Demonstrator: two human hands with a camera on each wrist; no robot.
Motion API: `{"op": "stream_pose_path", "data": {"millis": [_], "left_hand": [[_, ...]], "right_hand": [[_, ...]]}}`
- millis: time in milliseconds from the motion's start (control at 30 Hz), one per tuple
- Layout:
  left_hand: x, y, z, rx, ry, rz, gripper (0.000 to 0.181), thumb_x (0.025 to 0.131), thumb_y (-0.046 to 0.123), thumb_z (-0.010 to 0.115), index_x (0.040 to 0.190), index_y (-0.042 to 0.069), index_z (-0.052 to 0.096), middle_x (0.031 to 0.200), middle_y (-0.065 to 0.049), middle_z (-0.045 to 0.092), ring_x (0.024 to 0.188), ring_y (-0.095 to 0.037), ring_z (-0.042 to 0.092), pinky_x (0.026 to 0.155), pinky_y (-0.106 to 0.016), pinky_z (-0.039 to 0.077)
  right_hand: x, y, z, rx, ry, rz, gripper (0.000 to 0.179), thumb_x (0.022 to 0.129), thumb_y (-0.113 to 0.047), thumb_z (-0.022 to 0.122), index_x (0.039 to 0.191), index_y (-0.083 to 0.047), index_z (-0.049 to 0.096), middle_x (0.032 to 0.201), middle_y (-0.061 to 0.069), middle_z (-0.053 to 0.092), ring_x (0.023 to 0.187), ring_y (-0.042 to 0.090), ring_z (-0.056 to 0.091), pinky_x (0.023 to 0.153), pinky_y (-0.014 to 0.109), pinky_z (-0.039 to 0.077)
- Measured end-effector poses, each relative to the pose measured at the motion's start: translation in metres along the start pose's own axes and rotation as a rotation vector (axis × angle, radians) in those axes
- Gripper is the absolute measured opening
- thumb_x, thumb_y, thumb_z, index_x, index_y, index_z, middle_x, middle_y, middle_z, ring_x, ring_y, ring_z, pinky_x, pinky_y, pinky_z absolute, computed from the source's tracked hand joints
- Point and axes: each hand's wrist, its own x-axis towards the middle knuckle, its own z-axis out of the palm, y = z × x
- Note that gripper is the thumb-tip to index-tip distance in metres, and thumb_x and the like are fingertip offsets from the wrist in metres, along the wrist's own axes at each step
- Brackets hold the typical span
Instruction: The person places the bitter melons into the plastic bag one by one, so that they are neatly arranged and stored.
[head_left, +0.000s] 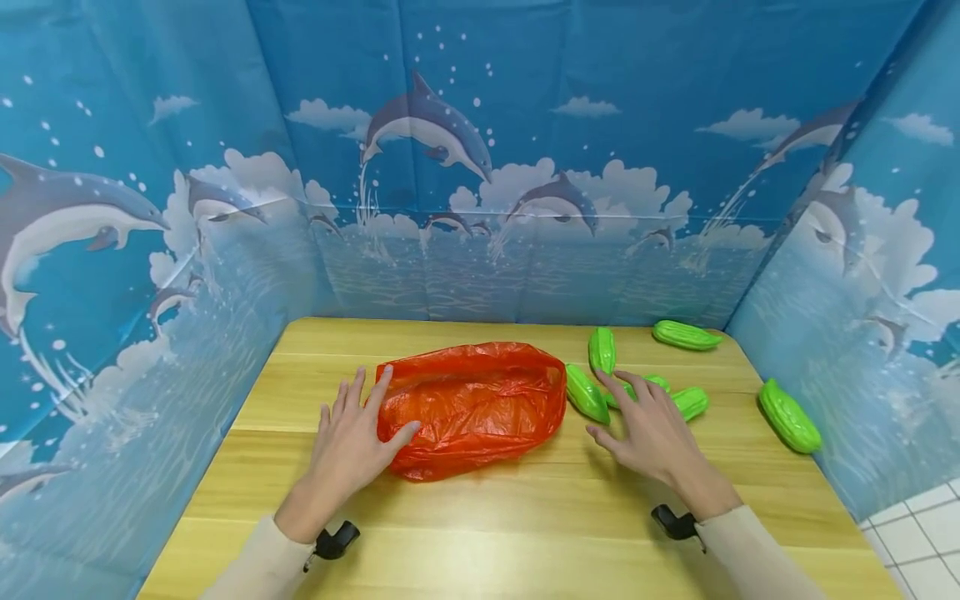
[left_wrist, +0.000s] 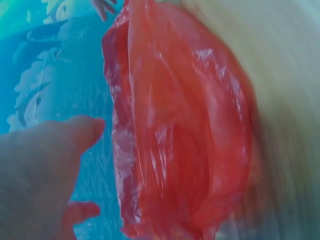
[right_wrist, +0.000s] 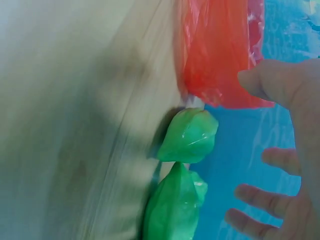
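Observation:
A red plastic bag (head_left: 480, 408) lies on the table with its mouth spread wide. My left hand (head_left: 351, 442) is at the bag's left end, fingers spread and holding nothing; whether it touches the rim I cannot tell. In the left wrist view, the bag (left_wrist: 170, 120) shows its folds and rolled edge. Glossy green ridged fruits, like star fruits (head_left: 587, 394), lie just right of the bag. Over this group is my right hand (head_left: 652, 433), fingers apart and nothing gripped, partly hiding some of them. The right wrist view shows a green fruit (right_wrist: 190, 135) close to the bag's end.
Apart from the group, one green fruit (head_left: 686, 335) lies at the back right and another (head_left: 790, 417) near the right edge. The wooden table (head_left: 480, 542) is bordered by a blue dolphin-printed curtain (head_left: 525, 275) at the back and sides. White floor tiles (head_left: 926, 525) show at lower right.

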Motion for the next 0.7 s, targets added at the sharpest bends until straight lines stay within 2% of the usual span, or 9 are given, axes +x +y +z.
{"op": "stream_pose_path", "data": {"millis": [67, 167, 233, 333, 433, 533, 700], "left_hand": [[0.002, -0.003, -0.001, -0.027, 0.002, -0.001, 0.1, 0.109, 0.064, 0.074, 0.188, 0.029, 0.025, 0.192, -0.03, 0.025, 0.172, -0.064, 0.032, 0.132, -0.089, 0.035], [0.005, -0.008, -0.002, -0.059, -0.006, -0.004, 0.097, 0.11, 0.059, 0.076, 0.188, 0.031, 0.027, 0.189, -0.031, 0.029, 0.166, -0.065, 0.043, 0.118, -0.085, 0.054], [0.008, -0.01, -0.002, -0.073, -0.01, -0.002, 0.094, 0.11, 0.055, 0.077, 0.187, 0.031, 0.029, 0.188, -0.032, 0.032, 0.16, -0.066, 0.05, 0.106, -0.084, 0.061], [0.012, -0.013, -0.002, -0.092, -0.018, 0.005, 0.092, 0.109, 0.048, 0.081, 0.186, 0.03, 0.034, 0.185, -0.035, 0.036, 0.151, -0.067, 0.059, 0.097, -0.081, 0.066], [0.016, -0.014, -0.001, -0.105, -0.018, 0.016, 0.09, 0.109, 0.042, 0.083, 0.185, 0.028, 0.038, 0.182, -0.036, 0.041, 0.147, -0.065, 0.063, 0.099, -0.079, 0.066], [0.02, -0.016, 0.001, -0.113, -0.034, 0.013, 0.089, 0.108, 0.037, 0.084, 0.184, 0.025, 0.039, 0.18, -0.036, 0.044, 0.15, -0.063, 0.062, 0.108, -0.08, 0.063], [0.023, -0.018, 0.003, -0.126, -0.044, -0.006, 0.088, 0.107, 0.026, 0.086, 0.183, 0.02, 0.041, 0.176, -0.031, 0.053, 0.154, -0.058, 0.06, 0.119, -0.078, 0.057]], "right_hand": [[0.006, 0.003, 0.003, 0.005, -0.02, 0.006, 0.09, 0.103, -0.051, 0.086, 0.178, -0.016, 0.049, 0.162, 0.031, 0.062, 0.141, 0.06, 0.064, 0.12, 0.079, 0.051], [0.016, 0.007, 0.009, -0.006, -0.058, 0.013, 0.09, 0.105, -0.052, 0.084, 0.178, -0.015, 0.048, 0.159, 0.031, 0.063, 0.141, 0.058, 0.064, 0.12, 0.078, 0.052], [0.022, 0.009, 0.013, -0.007, -0.082, 0.023, 0.089, 0.106, -0.052, 0.082, 0.179, -0.015, 0.047, 0.158, 0.032, 0.063, 0.14, 0.059, 0.064, 0.119, 0.078, 0.052], [0.03, 0.011, 0.019, -0.01, -0.106, 0.037, 0.088, 0.107, -0.052, 0.081, 0.179, -0.016, 0.046, 0.156, 0.032, 0.064, 0.137, 0.059, 0.065, 0.116, 0.078, 0.055], [0.037, 0.012, 0.024, -0.005, -0.124, 0.05, 0.087, 0.107, -0.053, 0.08, 0.179, -0.017, 0.047, 0.152, 0.031, 0.066, 0.133, 0.058, 0.067, 0.111, 0.076, 0.058], [0.041, 0.013, 0.027, -0.007, -0.146, 0.054, 0.086, 0.108, -0.054, 0.079, 0.179, -0.018, 0.048, 0.148, 0.03, 0.069, 0.129, 0.055, 0.067, 0.109, 0.075, 0.059], [0.047, 0.015, 0.033, -0.002, -0.156, 0.049, 0.082, 0.109, -0.054, 0.078, 0.177, -0.017, 0.051, 0.149, 0.029, 0.071, 0.132, 0.058, 0.067, 0.112, 0.078, 0.057]]}}
